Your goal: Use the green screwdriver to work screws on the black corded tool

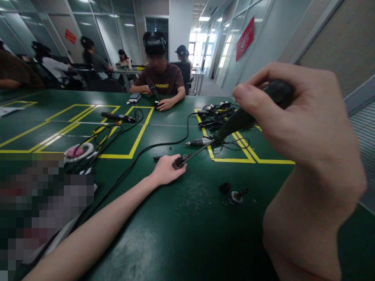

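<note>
Green tabletop [164, 238], yellow tape marking boxes on it. Co-worker [159, 78] seated across, dark shirt, head down over own tool. Long black cable [152, 146] snakes across the table, past the left forearm. Pile of black leads and tools [216, 115] at far right, inside the tape. Right hand [316, 109] raised, wrapped around a dark screwdriver handle; left hand [166, 170] down near the tabletop, clamped on a small dark cylinder. Hands apart, bridged by the screwdriver [234, 124], tilted, shaft running down left. Pen-shaped tool [196, 143] lies just beyond the shaft. Cylinder [178, 162] mid-table, screwdriver tip at its end; can't tell if seated. Round metal part [236, 197] with a stub, black cap [224, 188] just beside it. Tiny bits [210, 204] scattered near those, too small to identify.
</note>
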`<state>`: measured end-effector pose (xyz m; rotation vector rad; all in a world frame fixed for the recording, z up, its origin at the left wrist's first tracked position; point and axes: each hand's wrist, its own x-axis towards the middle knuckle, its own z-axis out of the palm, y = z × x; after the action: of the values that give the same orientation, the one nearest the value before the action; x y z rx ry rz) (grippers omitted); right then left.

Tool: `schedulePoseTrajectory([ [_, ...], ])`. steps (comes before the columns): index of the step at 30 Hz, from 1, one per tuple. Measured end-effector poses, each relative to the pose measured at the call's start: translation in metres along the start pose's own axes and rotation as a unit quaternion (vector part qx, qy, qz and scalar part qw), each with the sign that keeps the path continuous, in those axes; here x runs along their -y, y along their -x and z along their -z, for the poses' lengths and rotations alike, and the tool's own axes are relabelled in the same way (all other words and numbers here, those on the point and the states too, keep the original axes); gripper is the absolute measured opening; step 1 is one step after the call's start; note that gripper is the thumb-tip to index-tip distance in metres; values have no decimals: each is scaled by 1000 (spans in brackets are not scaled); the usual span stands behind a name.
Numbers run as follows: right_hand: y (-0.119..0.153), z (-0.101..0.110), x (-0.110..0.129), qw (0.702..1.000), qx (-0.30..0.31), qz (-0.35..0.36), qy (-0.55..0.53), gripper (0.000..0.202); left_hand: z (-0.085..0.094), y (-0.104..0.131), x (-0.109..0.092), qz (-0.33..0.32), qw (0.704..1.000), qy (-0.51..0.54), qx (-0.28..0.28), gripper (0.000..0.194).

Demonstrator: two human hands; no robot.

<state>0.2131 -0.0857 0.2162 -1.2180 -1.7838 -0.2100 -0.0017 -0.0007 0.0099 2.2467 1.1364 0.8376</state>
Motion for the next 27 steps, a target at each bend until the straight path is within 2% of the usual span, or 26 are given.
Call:
schedulePoseTrajectory([
  [2,-1,0,1,1000,-3,-6,-1,50,0,0,0,-2,1000,-2,-2,34],
  [3,-2,0,1,1000,-1,-4,1,50,0,0,0,-3,1000,-3,-3,34],
  [7,1,3,-3,1000,9,20,-3,16,0,0,0,-1,1000,-1,-4,34],
  [9,2,3,-5,1000,14,21,-2,6,0,0,1,0,1000,-1,-3,34],
  [11,2,2,-7,1000,17,23,0,9,0,0,0,1,1000,-1,0,35],
  [16,2,1,-5,1000,2,5,-1,38,1,1,-1,12,1000,2,8,35],
  [18,2,2,-4,1000,0,1,-4,35,1,1,-1,10,1000,3,5,35],
  [23,3,2,-2,1000,21,18,-3,9,-1,0,2,0,1000,5,1,36],
  [25,3,1,-3,1000,7,20,3,9,-2,0,3,-2,1000,7,1,35],
  [27,3,-1,-3,1000,-2,12,-3,21,-2,0,3,-1,1000,10,1,35],
])
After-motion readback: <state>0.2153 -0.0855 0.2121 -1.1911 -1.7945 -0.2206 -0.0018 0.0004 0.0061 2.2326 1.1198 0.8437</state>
